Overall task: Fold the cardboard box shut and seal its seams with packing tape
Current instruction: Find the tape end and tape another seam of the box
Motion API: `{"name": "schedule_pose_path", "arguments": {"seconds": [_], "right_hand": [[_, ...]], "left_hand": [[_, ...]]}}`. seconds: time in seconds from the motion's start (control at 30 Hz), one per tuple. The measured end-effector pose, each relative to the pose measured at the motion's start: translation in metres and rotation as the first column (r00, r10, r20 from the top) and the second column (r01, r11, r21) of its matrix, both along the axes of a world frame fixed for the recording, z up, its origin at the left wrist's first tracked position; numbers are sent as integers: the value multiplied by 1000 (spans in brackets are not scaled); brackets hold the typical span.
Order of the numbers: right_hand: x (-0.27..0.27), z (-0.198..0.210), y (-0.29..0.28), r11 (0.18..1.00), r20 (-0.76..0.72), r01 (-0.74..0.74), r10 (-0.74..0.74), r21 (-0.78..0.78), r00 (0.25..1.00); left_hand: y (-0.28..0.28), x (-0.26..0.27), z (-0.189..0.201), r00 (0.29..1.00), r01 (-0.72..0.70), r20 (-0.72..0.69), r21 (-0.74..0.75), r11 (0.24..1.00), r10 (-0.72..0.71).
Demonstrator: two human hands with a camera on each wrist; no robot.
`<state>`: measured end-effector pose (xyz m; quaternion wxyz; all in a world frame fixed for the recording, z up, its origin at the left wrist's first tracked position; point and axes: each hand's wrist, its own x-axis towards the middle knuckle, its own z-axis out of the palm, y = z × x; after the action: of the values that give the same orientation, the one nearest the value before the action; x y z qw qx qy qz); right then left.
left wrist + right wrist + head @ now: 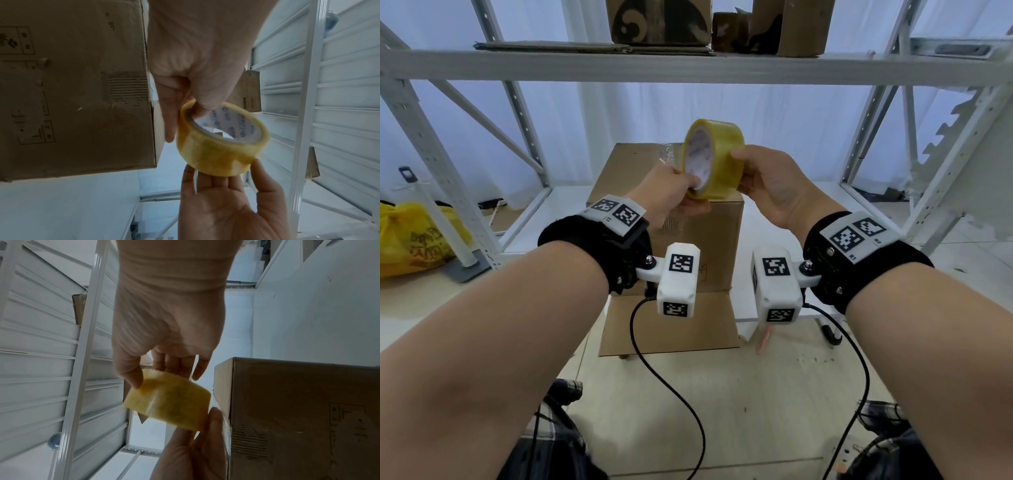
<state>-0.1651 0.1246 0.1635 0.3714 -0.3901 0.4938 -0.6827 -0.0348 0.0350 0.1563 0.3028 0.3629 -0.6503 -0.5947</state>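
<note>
A yellowish roll of packing tape (712, 159) is held up in the air in front of the cardboard box (619, 178). My left hand (685, 186) grips the roll from the left, thumb hooked inside the white core. My right hand (743, 171) pinches the roll's outer band between thumb and fingers. The left wrist view shows the roll (222, 141) between my left hand (185, 113) above and my right hand (226, 186) below. In the right wrist view my right hand (164, 374) touches the roll (168, 402) beside the box (298, 418). The box stands upright, top flaps down.
A loose cardboard flap (667, 322) lies flat on the floor at the box's base. White metal racking (688, 66) frames the space, with more cartons on its upper shelf. A yellow bag (417, 236) sits at left. A black marker (828, 334) lies on the floor.
</note>
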Motion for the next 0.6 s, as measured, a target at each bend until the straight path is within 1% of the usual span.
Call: {"name": "schedule_pose_path", "arguments": {"seconds": [0.03, 0.07, 0.1, 0.13, 0.17, 0.2, 0.27, 0.3, 0.33, 0.43, 0.5, 0.6], "right_hand": [[-1, 0, 0, 1000, -8, 4, -4, -3, 1000], [-1, 0, 0, 1000, -14, 13, -13, 1, 1000], [-1, 0, 1, 1000, -15, 24, -24, 11, 1000], [-1, 1, 2, 999, -24, 40, -39, 30, 999], [-2, 1, 4, 996, -57, 66, -63, 60, 996], [-2, 1, 5, 990, -114, 99, -87, 96, 990], [-2, -1, 9, 981, -208, 129, -97, 146, 973], [-3, -1, 9, 981, -224, 125, -89, 151, 971], [-2, -2, 10, 982, -229, 120, -84, 148, 970], [-1, -1, 9, 983, -210, 117, -86, 140, 974], [0, -1, 7, 986, -178, 94, -69, 139, 982], [2, -2, 6, 989, -153, 65, -44, 132, 987]], "left_hand": [[-1, -1, -1, 995, 5, 95, -111, 994, 6], [-4, -1, 0, 982, 11, 182, -270, 963, 40], [-6, -1, 0, 974, 18, 210, -431, 902, 81], [-6, 0, 2, 979, 36, 188, -555, 831, 83], [-4, 1, 4, 986, 63, 156, -642, 764, 50], [-4, 3, 6, 988, 101, 155, -717, 690, 17], [-1, 6, 7, 975, 185, 224, -834, 519, 13], [-1, 7, 6, 971, 199, 238, -865, 460, 26], [1, 9, 6, 973, 189, 228, -884, 427, 41], [6, 13, 7, 976, 139, 191, -914, 381, 101], [5, 13, 8, 971, 114, 187, -909, 400, 147], [-3, 10, 4, 963, 82, 188, -886, 456, 193]]}}
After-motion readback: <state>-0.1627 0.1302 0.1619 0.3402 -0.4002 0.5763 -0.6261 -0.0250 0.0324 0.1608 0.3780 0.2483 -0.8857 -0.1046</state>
